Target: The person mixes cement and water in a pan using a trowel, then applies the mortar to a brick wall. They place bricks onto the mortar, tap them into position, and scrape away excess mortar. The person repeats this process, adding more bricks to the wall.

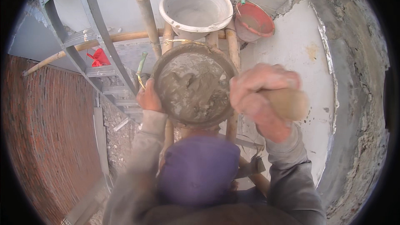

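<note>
My left hand [150, 96] is closed on the left rim of a round bucket [160, 110]. Wet grey mortar [196, 85] fills much of it, with a lumpy surface. A wire handle with a green grip [142, 63] leans out on the bucket's left side. My right hand [262, 93], smeared by motion, is raised at the bucket's right edge. Its fingers curl round a tan, rounded thing [293, 104], too blurred to name. Whether the right hand touches the bucket, I cannot tell.
A whitish tub [164, 16] and a small red bucket [266, 31] stand beyond the mortar. Bamboo poles [143, 6] run around and beneath the containers. A metal ladder [98, 21] leans at left, near a brick wall [54, 129]. Rough grey plaster [358, 112] borders the right.
</note>
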The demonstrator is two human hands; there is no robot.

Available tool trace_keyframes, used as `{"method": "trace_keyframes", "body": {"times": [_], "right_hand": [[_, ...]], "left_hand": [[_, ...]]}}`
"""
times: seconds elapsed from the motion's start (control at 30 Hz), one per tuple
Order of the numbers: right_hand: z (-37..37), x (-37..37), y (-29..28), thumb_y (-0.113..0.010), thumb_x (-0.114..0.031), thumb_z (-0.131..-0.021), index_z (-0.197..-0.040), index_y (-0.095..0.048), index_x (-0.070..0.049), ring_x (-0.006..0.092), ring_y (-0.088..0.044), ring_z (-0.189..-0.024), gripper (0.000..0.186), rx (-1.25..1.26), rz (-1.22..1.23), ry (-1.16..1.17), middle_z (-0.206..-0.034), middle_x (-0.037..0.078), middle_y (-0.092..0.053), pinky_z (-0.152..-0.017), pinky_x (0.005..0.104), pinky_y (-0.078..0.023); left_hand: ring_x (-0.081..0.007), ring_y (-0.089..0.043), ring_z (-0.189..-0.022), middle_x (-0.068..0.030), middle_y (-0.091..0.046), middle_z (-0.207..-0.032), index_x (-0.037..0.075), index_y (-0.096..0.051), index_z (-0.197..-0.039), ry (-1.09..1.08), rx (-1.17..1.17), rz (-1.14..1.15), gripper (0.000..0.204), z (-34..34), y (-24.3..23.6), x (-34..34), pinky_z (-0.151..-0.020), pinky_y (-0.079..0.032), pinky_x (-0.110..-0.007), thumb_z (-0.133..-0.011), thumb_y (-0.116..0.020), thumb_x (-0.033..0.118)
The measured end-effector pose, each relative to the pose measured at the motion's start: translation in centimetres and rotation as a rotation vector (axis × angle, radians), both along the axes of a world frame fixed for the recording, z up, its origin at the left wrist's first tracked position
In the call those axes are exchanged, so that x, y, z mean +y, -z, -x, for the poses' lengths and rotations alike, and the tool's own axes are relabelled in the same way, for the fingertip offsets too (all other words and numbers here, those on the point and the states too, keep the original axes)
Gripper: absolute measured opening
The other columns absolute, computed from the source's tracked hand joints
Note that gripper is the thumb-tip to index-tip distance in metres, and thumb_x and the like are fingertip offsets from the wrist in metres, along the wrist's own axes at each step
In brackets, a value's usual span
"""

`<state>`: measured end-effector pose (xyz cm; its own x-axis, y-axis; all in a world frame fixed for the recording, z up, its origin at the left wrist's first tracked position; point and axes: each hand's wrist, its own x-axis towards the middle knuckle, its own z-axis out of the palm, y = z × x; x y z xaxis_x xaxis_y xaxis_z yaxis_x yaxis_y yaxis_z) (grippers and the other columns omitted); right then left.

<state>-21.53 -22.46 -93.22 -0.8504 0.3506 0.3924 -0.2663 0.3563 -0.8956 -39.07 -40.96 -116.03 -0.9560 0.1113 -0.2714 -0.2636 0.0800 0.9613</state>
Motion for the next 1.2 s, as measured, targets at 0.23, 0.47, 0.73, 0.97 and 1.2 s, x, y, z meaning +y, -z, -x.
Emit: {"method": "trace_keyframes", "body": {"times": [0.23,0.47,0.73,0.97,1.2], "right_hand": [[10.2,1.0,8.0,-0.083,-0.021,-0.093,-0.088,-0.071,0.001,0.0179,-0.066,-0.068,0.025,0.086,-0.142,0.378,-0.075,0.006,-0.069,-0.067,0.0370,-0.052],[6.3,4.4,0.5,-0.082,-0.018,-0.099,-0.085,-0.070,0.000,0.0067,-0.053,-0.049,0.025,0.291,-0.052,0.423,-0.060,-0.001,-0.061,-0.046,0.0290,-0.042],[6.9,-2.8,8.9,-0.076,-0.014,-0.101,-0.079,-0.061,-0.002,0.0301,-0.057,-0.058,0.029,-0.028,-0.087,0.573,-0.066,0.014,-0.058,-0.059,0.0393,-0.046],[2.0,-1.6,-3.0,-0.075,-0.013,-0.103,-0.087,-0.070,0.000,0.0063,-0.058,-0.064,0.021,0.151,0.464,0.171,-0.076,0.004,-0.071,-0.058,0.0287,-0.046],[10.5,-0.5,10.5,-0.081,-0.026,-0.096,-0.083,-0.070,0.000,0.0189,-0.061,-0.064,0.031,0.027,-0.179,0.381,-0.071,0.009,-0.065,-0.064,0.0388,-0.049]], "left_hand": [[-0.0124,-0.060,-0.078,-0.0027,-0.067,-0.086,-0.005,-0.072,-0.093,-0.022,0.047,0.059,0.029,0.4,-1.4,1.4,-0.070,-0.049,-0.034,-0.102,-0.067,0.022],[-0.0217,-0.067,-0.090,-0.0134,-0.071,-0.100,-0.009,-0.072,-0.106,-0.030,-0.088,-0.191,0.036,0.3,-1.1,1.0,-0.084,-0.056,-0.040,-0.104,-0.065,0.026],[-0.0132,-0.062,-0.081,-0.0039,-0.069,-0.089,-0.005,-0.073,-0.097,0.000,0.031,-0.116,0.025,0.6,-1.3,1.3,-0.072,-0.051,-0.033,-0.102,-0.068,0.020],[-0.0307,-0.074,-0.087,-0.0212,-0.073,-0.093,0.000,-0.073,-0.111,0.004,-0.058,-0.109,0.027,0.7,1.2,0.5,-0.079,-0.056,-0.047,-0.109,-0.052,0.017],[-0.0183,-0.063,-0.079,-0.0083,-0.069,-0.088,-0.002,-0.073,-0.100,0.050,0.161,0.032,0.023,1.0,0.6,1.0,-0.072,-0.050,-0.037,-0.104,-0.064,0.019]]}}
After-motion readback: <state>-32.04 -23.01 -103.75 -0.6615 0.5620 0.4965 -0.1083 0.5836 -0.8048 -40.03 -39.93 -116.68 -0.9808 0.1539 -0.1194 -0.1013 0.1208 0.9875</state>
